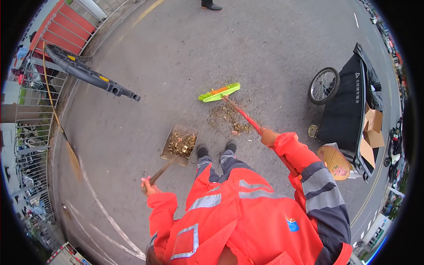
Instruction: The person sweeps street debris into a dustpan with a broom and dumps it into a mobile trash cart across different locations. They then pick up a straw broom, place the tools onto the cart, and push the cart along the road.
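Observation:
My left hand [151, 187] is closed round the wooden handle of a long-handled dustpan [164, 155]. The pan rests on the asphalt just left of my shoes, with a heap of dry leaves and litter [181, 143] in it. In my right hand [268, 137] is the red-wrapped handle of a broom [245, 115], fingers wrapped round it. Its lime-green head with green and orange bristles [219, 92] is out in front of me. Between the broom head and my feet lies a scatter of leaves and debris [229, 117].
A black cart [340, 110] with a spoked wheel and cardboard boxes [373, 128] stands at right. To the left, a straw broom [59, 119] leans on a metal fence [33, 145], near a dark plastic barrier piece [95, 77]. Another person's shoe [213, 6] shows at the top.

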`<state>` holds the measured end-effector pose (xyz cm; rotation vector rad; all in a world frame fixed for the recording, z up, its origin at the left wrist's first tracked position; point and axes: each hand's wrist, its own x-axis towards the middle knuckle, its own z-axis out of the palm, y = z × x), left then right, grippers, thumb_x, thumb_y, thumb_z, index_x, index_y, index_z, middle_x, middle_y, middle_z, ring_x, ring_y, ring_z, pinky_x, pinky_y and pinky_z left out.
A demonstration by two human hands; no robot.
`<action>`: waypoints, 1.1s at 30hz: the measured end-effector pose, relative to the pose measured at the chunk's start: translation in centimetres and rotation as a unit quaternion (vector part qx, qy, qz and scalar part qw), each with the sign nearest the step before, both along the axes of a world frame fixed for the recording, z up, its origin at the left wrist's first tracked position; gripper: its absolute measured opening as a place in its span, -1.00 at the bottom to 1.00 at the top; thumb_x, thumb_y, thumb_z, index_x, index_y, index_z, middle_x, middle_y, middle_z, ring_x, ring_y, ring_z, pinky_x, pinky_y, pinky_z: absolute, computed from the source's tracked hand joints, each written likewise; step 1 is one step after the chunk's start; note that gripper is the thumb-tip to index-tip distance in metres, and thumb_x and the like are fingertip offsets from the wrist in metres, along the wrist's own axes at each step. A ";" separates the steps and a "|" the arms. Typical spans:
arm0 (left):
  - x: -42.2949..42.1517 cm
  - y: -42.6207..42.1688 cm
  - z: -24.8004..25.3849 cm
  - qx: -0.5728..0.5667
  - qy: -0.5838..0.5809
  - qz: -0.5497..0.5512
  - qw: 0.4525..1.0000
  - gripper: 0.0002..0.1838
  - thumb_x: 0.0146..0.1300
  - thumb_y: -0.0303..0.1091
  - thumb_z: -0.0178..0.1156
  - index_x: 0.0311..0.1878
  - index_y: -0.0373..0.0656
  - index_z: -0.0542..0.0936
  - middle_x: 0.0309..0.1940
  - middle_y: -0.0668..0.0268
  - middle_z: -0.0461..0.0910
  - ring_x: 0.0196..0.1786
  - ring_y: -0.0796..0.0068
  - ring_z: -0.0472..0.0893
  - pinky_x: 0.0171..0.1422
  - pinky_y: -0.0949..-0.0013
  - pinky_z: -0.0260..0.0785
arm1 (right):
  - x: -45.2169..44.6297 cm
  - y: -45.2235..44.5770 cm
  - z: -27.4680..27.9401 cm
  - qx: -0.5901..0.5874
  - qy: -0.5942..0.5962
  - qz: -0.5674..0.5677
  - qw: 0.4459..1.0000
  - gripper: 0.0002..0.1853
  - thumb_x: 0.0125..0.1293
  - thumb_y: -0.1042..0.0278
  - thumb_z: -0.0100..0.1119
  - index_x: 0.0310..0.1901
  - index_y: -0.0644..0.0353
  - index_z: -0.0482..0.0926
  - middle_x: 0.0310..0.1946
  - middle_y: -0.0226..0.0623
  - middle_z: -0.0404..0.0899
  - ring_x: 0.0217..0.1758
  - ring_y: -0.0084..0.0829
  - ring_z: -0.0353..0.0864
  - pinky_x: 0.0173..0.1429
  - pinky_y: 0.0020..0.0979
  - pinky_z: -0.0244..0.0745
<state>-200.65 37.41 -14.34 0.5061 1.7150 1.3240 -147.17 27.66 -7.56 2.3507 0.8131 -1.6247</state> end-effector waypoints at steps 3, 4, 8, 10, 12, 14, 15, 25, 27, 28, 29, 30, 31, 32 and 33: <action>-1.5 0.1 -1.2 -0.003 -0.002 0.017 1.000 -0.57 0.22 -0.03 0.13 -0.07 -0.21 0.37 -0.20 0.23 0.47 -0.10 0.45 0.40 0.07 0.33 0.25 | -1.8 -4.2 3.8 -0.093 -0.045 0.038 0.994 -0.45 0.11 0.56 -0.19 0.21 0.18 0.10 -0.42 0.03 0.54 -0.55 -0.18 0.57 -0.61 -0.21 0.39; -1.6 -0.1 -1.6 -0.012 -0.003 0.023 1.000 -0.52 0.21 -0.02 0.14 -0.01 -0.20 0.34 -0.18 0.22 0.46 -0.05 0.43 0.40 0.11 0.31 0.24 | -1.8 -5.5 5.4 -0.114 -0.036 0.047 0.992 -0.42 0.11 0.56 -0.19 0.24 0.15 0.07 -0.42 0.02 0.54 -0.55 -0.19 0.57 -0.61 -0.21 0.39; -3.1 0.1 -3.7 0.010 0.019 0.062 0.998 -0.62 0.19 -0.07 0.19 -0.18 -0.22 0.41 -0.27 0.21 0.51 -0.17 0.46 0.44 0.01 0.34 0.29 | -2.3 -8.1 10.2 -0.152 -0.034 0.048 0.987 -0.30 0.06 0.57 -0.19 0.32 0.10 -0.03 -0.41 -0.01 0.53 -0.63 -0.26 0.52 -0.61 -0.27 0.36; -4.0 -0.1 -4.7 0.018 0.029 0.083 0.996 -0.61 0.16 -0.08 0.22 -0.17 -0.22 0.42 -0.27 0.20 0.52 -0.15 0.43 0.46 0.01 0.32 0.30 | -1.8 -8.5 11.5 -0.118 0.019 0.051 0.992 -0.27 0.07 0.55 -0.15 0.34 0.10 -0.05 -0.43 -0.04 0.53 -0.64 -0.29 0.51 -0.59 -0.31 0.37; -4.8 -0.6 -4.7 0.003 0.028 0.078 0.997 -0.61 0.16 -0.08 0.23 -0.18 -0.21 0.42 -0.27 0.20 0.53 -0.15 0.43 0.46 0.01 0.31 0.30 | -2.5 -8.6 13.2 -0.107 0.032 0.038 0.993 -0.26 0.10 0.50 -0.10 0.36 0.11 -0.09 -0.46 -0.05 0.52 -0.66 -0.31 0.50 -0.58 -0.31 0.39; -5.5 -1.1 -4.9 -0.013 0.027 0.073 0.997 -0.62 0.15 -0.09 0.24 -0.20 -0.21 0.43 -0.27 0.19 0.53 -0.15 0.42 0.47 0.01 0.30 0.31 | -3.2 -8.7 13.9 -0.071 0.011 0.064 0.995 -0.26 0.15 0.43 -0.08 0.37 0.11 -0.13 -0.48 -0.05 0.51 -0.67 -0.30 0.49 -0.57 -0.30 0.41; -6.0 -1.5 -5.4 -0.011 0.027 0.072 0.997 -0.62 0.15 -0.08 0.23 -0.20 -0.21 0.43 -0.26 0.19 0.53 -0.15 0.42 0.46 0.01 0.30 0.30 | -3.6 -8.3 13.7 -0.072 0.012 0.065 0.995 -0.26 0.15 0.43 -0.08 0.37 0.11 -0.13 -0.48 -0.05 0.51 -0.67 -0.30 0.49 -0.57 -0.30 0.41; -6.4 -2.9 -4.2 -0.005 0.032 0.051 0.998 -0.63 0.18 -0.09 0.21 -0.21 -0.22 0.42 -0.24 0.18 0.53 -0.15 0.44 0.43 0.01 0.33 0.27 | -5.7 -3.1 4.1 -0.031 0.007 0.155 0.987 -0.27 0.21 0.42 -0.12 0.38 -0.17 -0.16 -0.13 0.09 0.52 -0.21 -0.09 0.60 -0.21 -0.14 0.49; -6.4 -2.8 -3.8 -0.003 0.025 0.041 0.999 -0.63 0.18 -0.09 0.20 -0.21 -0.22 0.42 -0.23 0.18 0.52 -0.14 0.44 0.43 0.02 0.33 0.27 | -3.5 -5.1 3.6 -0.055 -0.008 0.216 0.975 -0.23 0.15 0.52 -0.14 0.38 -0.23 -0.13 -0.11 0.10 0.51 -0.05 -0.01 0.54 -0.09 -0.09 0.45; -6.2 -2.7 -3.6 -0.002 0.016 0.030 0.999 -0.63 0.19 -0.09 0.20 -0.20 -0.22 0.42 -0.22 0.18 0.52 -0.12 0.44 0.42 0.02 0.33 0.26 | -2.7 -5.1 5.1 -0.083 -0.021 0.247 0.965 -0.21 0.13 0.54 -0.13 0.38 -0.24 -0.13 -0.12 0.10 0.51 -0.07 0.00 0.54 -0.10 -0.09 0.45; -5.7 -2.5 -3.3 -0.002 0.014 0.028 0.999 -0.63 0.19 -0.09 0.20 -0.20 -0.22 0.42 -0.22 0.18 0.52 -0.12 0.44 0.42 0.02 0.33 0.26 | -1.9 -5.3 6.7 -0.112 -0.036 0.278 0.953 -0.20 0.11 0.56 -0.12 0.38 -0.26 -0.12 -0.12 0.09 0.52 -0.08 0.01 0.55 -0.11 -0.08 0.45; -5.1 -2.2 -3.0 -0.005 0.025 0.019 1.000 -0.64 0.19 -0.10 0.19 -0.21 -0.22 0.42 -0.22 0.18 0.51 -0.11 0.44 0.42 0.03 0.33 0.26 | -0.9 -6.6 7.1 -0.115 -0.048 0.285 0.950 -0.21 0.13 0.53 -0.14 0.38 -0.26 -0.12 -0.16 0.10 0.53 -0.15 0.00 0.57 -0.17 -0.09 0.46; -4.5 -1.9 -2.8 -0.007 0.034 0.010 0.999 -0.65 0.20 -0.10 0.19 -0.22 -0.22 0.42 -0.21 0.18 0.51 -0.09 0.44 0.41 0.03 0.32 0.26 | 0.2 -7.9 7.6 -0.118 -0.062 0.292 0.947 -0.23 0.14 0.51 -0.15 0.38 -0.27 -0.13 -0.20 0.11 0.54 -0.21 0.00 0.59 -0.22 -0.09 0.47; -3.9 -1.7 -2.8 -0.006 0.031 0.006 0.999 -0.65 0.20 -0.10 0.19 -0.22 -0.22 0.42 -0.21 0.18 0.51 -0.09 0.44 0.41 0.03 0.32 0.26 | 1.0 -8.9 8.2 -0.119 -0.065 0.288 0.948 -0.23 0.14 0.51 -0.15 0.38 -0.27 -0.13 -0.20 0.11 0.54 -0.21 0.00 0.59 -0.22 -0.09 0.47; -3.4 -1.4 -2.7 -0.004 0.039 -0.006 0.999 -0.65 0.20 -0.10 0.19 -0.24 -0.22 0.43 -0.22 0.19 0.51 -0.11 0.45 0.42 0.03 0.32 0.26 | 1.7 -9.7 9.1 -0.138 -0.075 0.279 0.947 -0.23 0.15 0.50 -0.15 0.38 -0.27 -0.12 -0.20 0.10 0.54 -0.21 0.00 0.59 -0.22 -0.09 0.48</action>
